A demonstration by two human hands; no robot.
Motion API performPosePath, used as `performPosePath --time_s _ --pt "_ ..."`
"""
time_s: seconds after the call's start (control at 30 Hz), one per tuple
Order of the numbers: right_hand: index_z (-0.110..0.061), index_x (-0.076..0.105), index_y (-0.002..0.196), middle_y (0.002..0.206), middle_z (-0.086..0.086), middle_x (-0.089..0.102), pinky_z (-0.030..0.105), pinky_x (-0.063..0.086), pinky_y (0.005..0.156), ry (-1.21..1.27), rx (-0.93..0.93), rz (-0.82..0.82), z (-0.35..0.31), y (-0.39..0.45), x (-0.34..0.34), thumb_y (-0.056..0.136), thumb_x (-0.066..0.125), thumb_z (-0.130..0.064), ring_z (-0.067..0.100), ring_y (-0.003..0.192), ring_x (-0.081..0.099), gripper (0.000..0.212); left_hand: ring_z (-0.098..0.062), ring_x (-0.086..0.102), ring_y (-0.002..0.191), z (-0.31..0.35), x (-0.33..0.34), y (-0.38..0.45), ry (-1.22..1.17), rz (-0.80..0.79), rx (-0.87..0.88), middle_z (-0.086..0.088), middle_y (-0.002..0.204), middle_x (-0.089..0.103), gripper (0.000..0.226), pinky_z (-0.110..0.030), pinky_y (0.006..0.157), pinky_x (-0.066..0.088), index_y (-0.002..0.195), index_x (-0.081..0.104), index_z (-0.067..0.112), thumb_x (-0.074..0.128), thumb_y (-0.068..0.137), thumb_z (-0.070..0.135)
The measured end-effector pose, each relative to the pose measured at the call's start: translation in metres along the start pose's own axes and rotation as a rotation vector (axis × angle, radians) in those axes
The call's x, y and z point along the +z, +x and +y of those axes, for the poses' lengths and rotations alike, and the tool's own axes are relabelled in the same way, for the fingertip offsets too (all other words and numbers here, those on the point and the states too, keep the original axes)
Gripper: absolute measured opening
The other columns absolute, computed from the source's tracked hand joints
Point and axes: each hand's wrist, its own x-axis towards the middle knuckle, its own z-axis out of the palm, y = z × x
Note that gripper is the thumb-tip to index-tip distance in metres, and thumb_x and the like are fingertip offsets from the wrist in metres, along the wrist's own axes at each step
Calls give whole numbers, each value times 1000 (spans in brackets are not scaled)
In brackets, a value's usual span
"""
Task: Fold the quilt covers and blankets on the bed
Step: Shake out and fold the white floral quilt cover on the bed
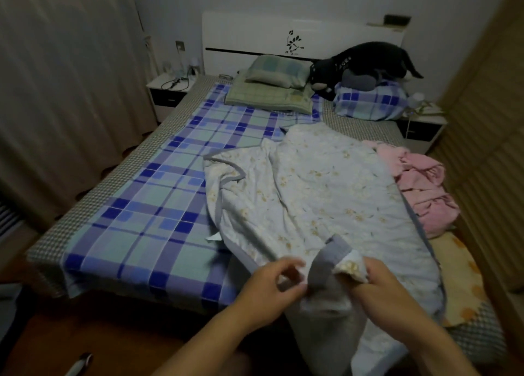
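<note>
While left hand (270,286) and right hand (377,280) pinch grey-bound corner, floral quilt (312,188) lies rumpled.

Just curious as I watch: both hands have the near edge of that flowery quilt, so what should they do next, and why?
Probably pull the gripped corner taut. The left hand and right hand hold the floral quilt, which lies rumpled.
</note>
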Motion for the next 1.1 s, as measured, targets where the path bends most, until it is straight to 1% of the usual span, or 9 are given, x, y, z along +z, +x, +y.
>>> performPosePath --time_s 0.1,0.2,0.5,0.6,0.67,0.73,0.8,0.93,1.1 --pt "-15 75 93 93 18 74 41 58 78 183 -38 85 -17 -12 -27 51 85 -66 31 88 72 67 -4 52 121 -21 -10 16 387 -138 105 13 126 62 47 -34 107 42 123 64 32 60 84 57" --pt "-29 81 81 92 13 76 35 61 72 493 -137 142 -46 -24 -47 71 74 -28 26 85 74 12 3 34 134 -17 -11 31 412 -208 142 19 143 44 59 -19 114 26 141 48 35 57 87 56" --pt "-15 67 98 86 0 76 24 58 70 772 -135 660 -45 -17 -104 100 50 -13 12 86 72 17 -25 64 81 0 -25 67 455 122 36 -3 85 67 19 -42 68 49 92 51 24 45 101 39" --pt "-24 64 106 90 -4 69 32 53 68 369 -3 1001 -29 -8 -125 97 53 -10 14 83 67 20 -12 59 71 47 -34 53 407 14 158 6 74 63 24 -43 67 50 85 53 24 48 99 44" --pt "-40 51 134 117 -14 62 31 54 71 66 -86 724 -38 -12 -111 98 54 -16 9 94 65 43 -8 59 72 81 -33 38 391 -77 219 7 76 63 22 -39 69 50 87 56 25 50 99 44" --pt "-55 27 146 131 -33 51 18 54 76 -121 -133 116 -52 -17 -73 91 66 -22 -4 108 61 75 -5 58 71 107 -30 29 341 -36 278 9 75 63 20 -36 67 49 88 58 25 53 98 42" --pt "-45 29 147 131 -30 53 14 48 88 -183 -137 -295 -49 -13 -30 79 78 -21 -5 117 56 87 -5 58 70 121 -27 23 264 18 314 9 75 63 18 -34 66 49 88 59 24 54 96 38" --pt "-29 66 111 104 -12 70 31 54 84 -364 -295 -169 -40 5 -11 86 69 -11 5 99 67 32 -7 59 69 107 -24 15 205 -22 300 10 78 62 16 -31 62 49 97 56 27 59 89 40" --pt "-12 75 92 89 4 74 42 57 76 -314 -332 -65 -82 -5 -65 89 64 4 20 84 70 20 0 59 71 33 -29 27 299 -175 52 16 77 63 17 -25 61 47 88 57 27 65 90 42"
